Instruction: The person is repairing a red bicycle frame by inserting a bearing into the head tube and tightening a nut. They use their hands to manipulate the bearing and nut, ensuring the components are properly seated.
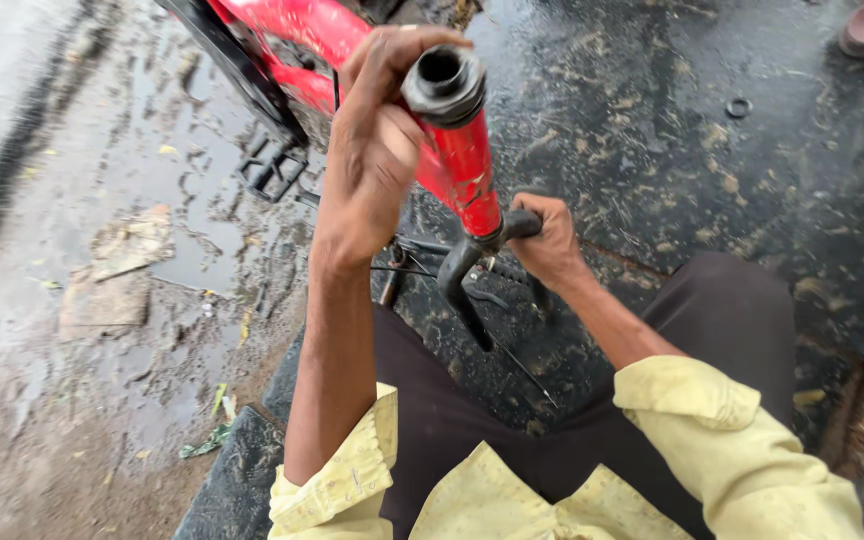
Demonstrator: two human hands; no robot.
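So the left hand (377, 150) has its fingers wrapped round the top of a red bike frame (462, 165), right by the open black head tube end (444, 85). The right hand (550, 240) is closed on the black fork crown (492, 240) just below it. The frame stands over wet, muddy ground (102, 300), with a black pedal (272, 168) off to the left and a small ring (739, 106) lying well apart.

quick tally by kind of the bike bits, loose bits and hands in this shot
red bicycle frame: 1
black fork: 1
black pedal: 1
loose black ring on the wet ground: 1
hands, left hand on the frame's tube, right hand on the fork: 2
total: 6
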